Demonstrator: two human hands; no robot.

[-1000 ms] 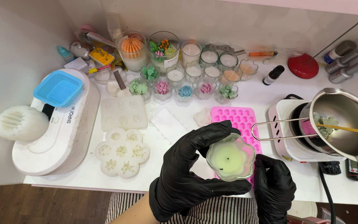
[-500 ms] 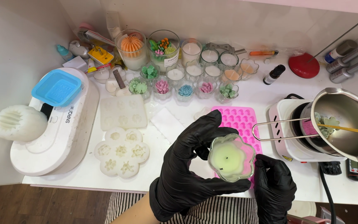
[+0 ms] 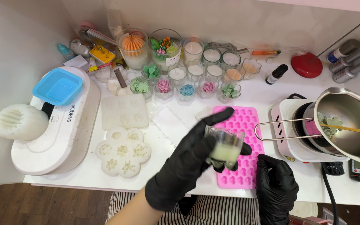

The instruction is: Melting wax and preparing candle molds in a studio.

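Note:
My left hand (image 3: pixel 188 160), in a black glove, holds a small clear glass cup (image 3: pixel 226 146) with pale green wax in its bottom. The cup is tilted on its side over the near part of a pink heart-cavity silicone mould (image 3: pixel 240 121). My right hand (image 3: pixel 276 187), also black-gloved, rests just below and to the right of the cup at the table's front edge, fingers curled, holding nothing that I can see.
A white hot plate (image 3: pixel 286 125) with a steel pouring pot (image 3: pixel 346 121) stands at the right. White flower moulds (image 3: pixel 123 152) and a white machine with a blue square mould (image 3: pixel 58 86) lie at the left. Rows of small glass candles (image 3: pixel 187 89) line the back.
My left hand has turned the cup from facing up to lying tilted on its side. The right hand has dropped slightly away from it.

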